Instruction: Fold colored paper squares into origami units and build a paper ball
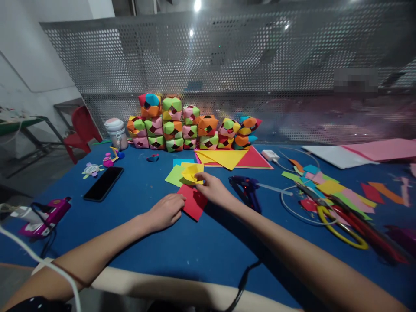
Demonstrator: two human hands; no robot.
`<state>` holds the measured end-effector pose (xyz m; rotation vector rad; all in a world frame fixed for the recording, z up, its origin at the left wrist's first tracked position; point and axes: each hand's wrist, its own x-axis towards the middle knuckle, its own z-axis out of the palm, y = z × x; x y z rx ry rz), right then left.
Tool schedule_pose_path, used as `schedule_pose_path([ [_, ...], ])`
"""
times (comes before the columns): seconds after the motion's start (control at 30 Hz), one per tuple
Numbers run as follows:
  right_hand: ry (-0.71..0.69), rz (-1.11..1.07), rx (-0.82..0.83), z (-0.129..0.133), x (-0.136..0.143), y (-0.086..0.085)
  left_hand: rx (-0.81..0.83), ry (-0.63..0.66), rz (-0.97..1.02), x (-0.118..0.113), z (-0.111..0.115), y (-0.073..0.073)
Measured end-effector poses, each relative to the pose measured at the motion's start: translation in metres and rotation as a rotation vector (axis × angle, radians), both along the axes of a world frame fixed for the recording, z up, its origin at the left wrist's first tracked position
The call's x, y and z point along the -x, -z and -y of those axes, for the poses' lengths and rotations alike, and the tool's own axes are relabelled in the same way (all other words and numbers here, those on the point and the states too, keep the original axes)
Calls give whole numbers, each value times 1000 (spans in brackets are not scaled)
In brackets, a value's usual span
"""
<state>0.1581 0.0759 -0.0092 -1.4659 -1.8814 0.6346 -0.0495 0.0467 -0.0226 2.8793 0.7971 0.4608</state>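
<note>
My right hand (pixel 212 189) pinches the edge of a folded yellow paper piece (pixel 191 174), which stands up a little with creased flaps. Beneath and behind it lie a lime-green paper square (pixel 173 175), a flat yellow sheet and a blue sheet (pixel 182 162). A red paper square (pixel 195 206) lies in front, one corner toward me. At its left edge rests my left hand (pixel 167 211), fingers curled together on the paper; its fingertips are partly hidden. Right of my right hand, a dark blue glue gun (pixel 248 193) lies with a glue stick in its back.
Stacked folded-paper cubes (pixel 173 130) stand along the back beside a lidded jar (pixel 115 133). A phone (pixel 104 184) and a purple power strip (pixel 47 217) lie left. Paper scraps (pixel 328 187), yellow-handled scissors (pixel 344 232) and a white cable occupy the right. Larger sheets (pixel 250 159) lie behind.
</note>
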Motion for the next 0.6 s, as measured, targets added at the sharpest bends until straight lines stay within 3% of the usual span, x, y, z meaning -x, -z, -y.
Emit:
schedule_pose_path([
  [0.37,-212,106,-124,-43,69,3,-30,22,-3,2,6,6],
  [0.6,-262,194,-173,-37,53,4,-60,19,-7,3,6,9],
])
